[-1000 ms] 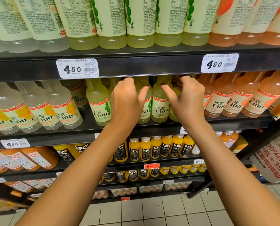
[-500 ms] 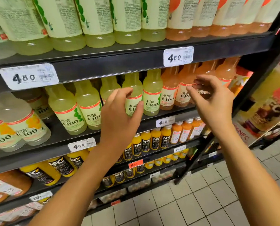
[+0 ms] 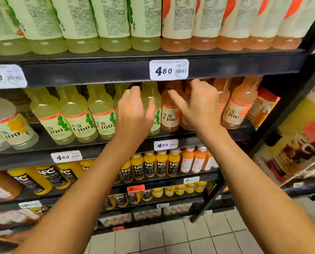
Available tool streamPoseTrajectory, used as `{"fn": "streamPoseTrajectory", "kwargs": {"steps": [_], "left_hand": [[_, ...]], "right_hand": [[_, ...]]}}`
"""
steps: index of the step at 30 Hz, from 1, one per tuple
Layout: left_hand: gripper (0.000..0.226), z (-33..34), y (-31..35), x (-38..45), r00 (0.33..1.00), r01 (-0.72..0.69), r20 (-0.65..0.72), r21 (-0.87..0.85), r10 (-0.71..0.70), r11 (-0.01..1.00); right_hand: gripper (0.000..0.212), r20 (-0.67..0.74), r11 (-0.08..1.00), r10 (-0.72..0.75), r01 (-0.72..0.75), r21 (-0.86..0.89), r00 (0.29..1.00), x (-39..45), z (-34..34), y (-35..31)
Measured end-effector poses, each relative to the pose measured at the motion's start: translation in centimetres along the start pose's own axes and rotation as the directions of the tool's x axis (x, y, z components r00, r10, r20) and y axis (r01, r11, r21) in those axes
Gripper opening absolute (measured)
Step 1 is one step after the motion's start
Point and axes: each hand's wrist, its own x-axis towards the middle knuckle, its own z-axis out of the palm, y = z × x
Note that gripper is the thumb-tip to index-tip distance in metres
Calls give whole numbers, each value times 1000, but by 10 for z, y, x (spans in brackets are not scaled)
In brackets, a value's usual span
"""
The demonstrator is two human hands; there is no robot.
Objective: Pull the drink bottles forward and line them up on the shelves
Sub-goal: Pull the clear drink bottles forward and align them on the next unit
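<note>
My fingers had moved since half a second before: the left hand [image 3: 134, 114] still curled around a pale green bottle [image 3: 151, 107], while the right hand [image 3: 200, 109], earlier held clear, now reached in among the orange bottles [image 3: 169, 110]; whether it gripped one I cannot tell. Both rows stood on the black middle shelf [image 3: 101, 149], above pale floor tiles [image 3: 171, 239].

Pale green C100 bottles [image 3: 79, 123] and orange C100 bottles [image 3: 239, 107] stand upright along the middle shelf's [image 3: 98, 149] front edge.
</note>
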Motion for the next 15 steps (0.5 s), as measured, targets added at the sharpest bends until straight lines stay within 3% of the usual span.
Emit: {"fn": "streamPoseTrajectory", "kwargs": {"steps": [3, 7, 15], "left_hand": [[23, 7, 5, 8, 982, 186, 6, 36, -187, 982], [28, 13, 12, 16, 964, 266, -1, 91, -267, 960], [27, 16, 5, 21, 968, 249, 17, 86, -251, 965]], "right_hand": [[43, -12, 999, -43, 43, -23, 999, 5, 4, -1], [40, -32, 999, -53, 53, -8, 998, 4, 9, 4], [38, -25, 989, 89, -85, 122, 996, 8, 24, 3]]}}
